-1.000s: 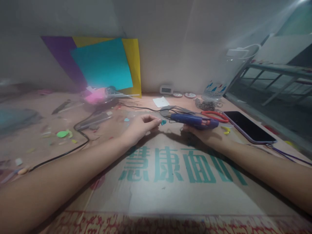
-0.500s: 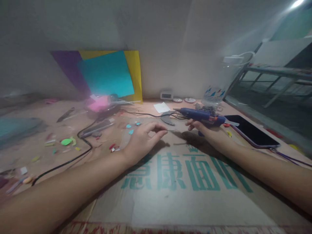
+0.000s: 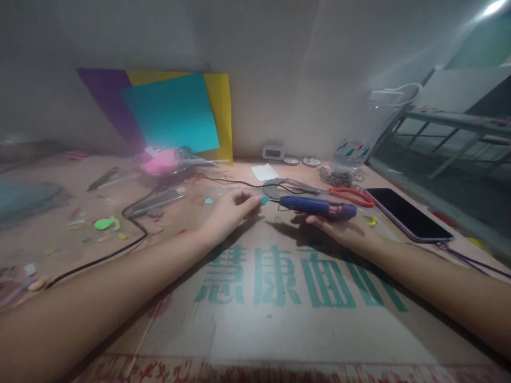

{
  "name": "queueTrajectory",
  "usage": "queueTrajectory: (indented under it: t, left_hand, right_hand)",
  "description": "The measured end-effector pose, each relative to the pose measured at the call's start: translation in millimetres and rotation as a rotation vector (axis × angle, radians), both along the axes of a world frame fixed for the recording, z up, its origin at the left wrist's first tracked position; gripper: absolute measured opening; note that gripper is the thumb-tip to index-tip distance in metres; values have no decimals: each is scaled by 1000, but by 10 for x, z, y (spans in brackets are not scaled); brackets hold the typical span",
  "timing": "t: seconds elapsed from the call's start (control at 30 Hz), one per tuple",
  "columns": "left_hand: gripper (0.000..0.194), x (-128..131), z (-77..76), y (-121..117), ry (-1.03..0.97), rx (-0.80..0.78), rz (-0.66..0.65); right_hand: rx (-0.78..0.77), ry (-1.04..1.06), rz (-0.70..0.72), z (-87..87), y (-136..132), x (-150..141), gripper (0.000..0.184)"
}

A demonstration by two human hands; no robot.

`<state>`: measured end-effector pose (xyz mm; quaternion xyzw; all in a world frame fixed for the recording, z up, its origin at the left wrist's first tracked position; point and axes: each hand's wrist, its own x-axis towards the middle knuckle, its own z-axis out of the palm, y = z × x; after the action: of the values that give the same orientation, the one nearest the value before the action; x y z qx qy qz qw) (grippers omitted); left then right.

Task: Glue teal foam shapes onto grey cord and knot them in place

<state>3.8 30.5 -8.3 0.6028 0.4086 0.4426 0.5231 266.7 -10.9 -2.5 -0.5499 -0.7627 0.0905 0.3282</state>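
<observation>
My left hand [image 3: 239, 210] is closed in a pinch on a small teal paper piece [image 3: 264, 200] above the cardboard. In my right hand [image 3: 331, 223] is a blue glue gun [image 3: 309, 205], lying level with its nozzle pointing left. The nozzle tip is right at the teal piece; whether they touch I cannot tell. My right hand's fingers are partly hidden below the gun's body. A light blue paper piece [image 3: 208, 201] rests just left of my left hand. Scissors with red handles [image 3: 353, 196] lie behind the gun.
Printed cardboard [image 3: 259, 330] covers the table's front. A black cord [image 3: 131, 239] crosses the left side among paper scraps. Coloured sheets [image 3: 171, 114] lean on the wall. A phone [image 3: 409, 213], a clear bottle [image 3: 353, 143], and a white timer [image 3: 273, 152] stand or lie around.
Half a second ago the glue gun was higher and farther right, away from my left hand. It has come back down and left to the teal piece. The view has tilted slightly.
</observation>
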Motion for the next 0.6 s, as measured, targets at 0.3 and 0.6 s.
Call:
queueTrajectory:
  t: [0.3,0.6]
  left_hand:
    - [27,-11,-8,2,-17,-92,-17]
    - [27,5,-8,-2,-33,-106,-20]
  right_hand:
    - [-62,2,64,94,-45,-127,28]
    - [-96,-127,15,29,4,-97,34]
